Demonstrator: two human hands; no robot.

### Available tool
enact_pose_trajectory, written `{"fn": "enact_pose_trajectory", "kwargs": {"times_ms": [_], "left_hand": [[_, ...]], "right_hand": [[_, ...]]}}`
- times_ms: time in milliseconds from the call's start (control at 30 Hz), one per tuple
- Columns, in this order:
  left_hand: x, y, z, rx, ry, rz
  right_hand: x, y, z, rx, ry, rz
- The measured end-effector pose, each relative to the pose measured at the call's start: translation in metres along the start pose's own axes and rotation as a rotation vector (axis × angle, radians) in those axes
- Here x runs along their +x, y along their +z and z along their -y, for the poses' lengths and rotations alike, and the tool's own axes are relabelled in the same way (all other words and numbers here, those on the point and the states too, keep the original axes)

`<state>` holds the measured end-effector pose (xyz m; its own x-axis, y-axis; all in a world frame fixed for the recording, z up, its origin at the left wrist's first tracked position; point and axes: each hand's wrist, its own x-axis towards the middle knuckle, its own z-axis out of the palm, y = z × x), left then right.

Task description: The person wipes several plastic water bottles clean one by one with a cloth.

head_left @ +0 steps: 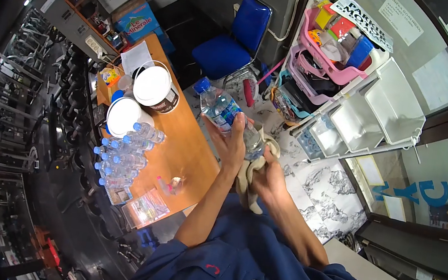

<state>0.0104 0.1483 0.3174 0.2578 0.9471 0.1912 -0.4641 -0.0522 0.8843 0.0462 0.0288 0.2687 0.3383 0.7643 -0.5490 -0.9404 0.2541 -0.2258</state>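
A large clear water bottle (222,109) with a blue cap and blue label is tilted in front of my chest, cap toward the upper left. My left hand (229,140) is closed round its middle, below the label. A beige cloth (251,180) hangs at the bottle's base. My right hand (271,176) grips this cloth against the lower end of the bottle. Several small water bottles (128,156) with blue caps stand together on the wooden table (193,142), to the left of my hands.
Two white-lidded buckets (155,87) and a small spray bottle (165,185) are on the table. Behind it is a blue chair (223,53). A rack with pink baskets (331,66) and white bins (358,120) stands at the right, over a marble-patterned floor (313,190).
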Motion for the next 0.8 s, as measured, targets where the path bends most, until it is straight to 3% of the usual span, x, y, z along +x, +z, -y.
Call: {"fn": "enact_pose_trajectory", "kwargs": {"times_ms": [67, 100, 233, 267, 300, 367, 433, 533, 600, 667, 733, 767, 800], "left_hand": [[0.019, -0.02, 0.013, 0.479, 0.4, -0.03], [0.025, -0.032, 0.019, 0.718, 0.597, -0.047], [0.025, -0.063, 0.026, 0.639, 0.233, 0.149], [0.019, -0.064, 0.024, 0.631, 0.186, 0.192], [0.011, -0.063, 0.021, 0.621, 0.14, 0.235], [-0.007, -0.064, 0.022, 0.677, 0.091, 0.292], [-0.022, -0.062, 0.019, 0.743, 0.02, 0.448], [-0.033, -0.06, 0.021, 0.73, 0.024, 0.616], [-0.043, -0.073, 0.047, 0.819, 0.118, 0.699], [-0.051, -0.081, 0.043, 0.914, 0.068, 0.753], [-0.056, -0.09, 0.052, 0.874, -0.041, 0.833], [-0.063, -0.086, 0.054, 0.929, -0.101, 0.803], [-0.067, -0.082, 0.052, 0.922, -0.163, 0.803]], "right_hand": [[-0.009, -0.015, 0.003, -0.115, 0.052, 0.022], [-0.031, 0.014, 0.007, -0.177, -0.001, -0.065], [-0.069, 0.053, 0.043, -0.517, -0.212, -0.063], [-0.063, 0.055, 0.046, -0.296, -0.238, -0.102], [-0.058, 0.057, 0.055, -0.216, -0.284, 0.076], [-0.051, 0.066, 0.066, -0.137, -0.427, 0.191], [-0.044, 0.088, 0.066, -0.142, -0.616, 0.067], [-0.016, 0.092, 0.074, -1.343, -1.261, 0.235], [-0.013, 0.079, 0.065, -1.646, -1.253, 0.194], [0.003, 0.053, 0.061, -1.602, -1.213, 0.07], [0.009, 0.032, 0.058, -1.525, -1.13, -0.118], [0.016, 0.029, 0.047, -1.151, -0.975, -0.209], [0.018, 0.02, 0.047, -1.06, -0.909, -0.24]]}}
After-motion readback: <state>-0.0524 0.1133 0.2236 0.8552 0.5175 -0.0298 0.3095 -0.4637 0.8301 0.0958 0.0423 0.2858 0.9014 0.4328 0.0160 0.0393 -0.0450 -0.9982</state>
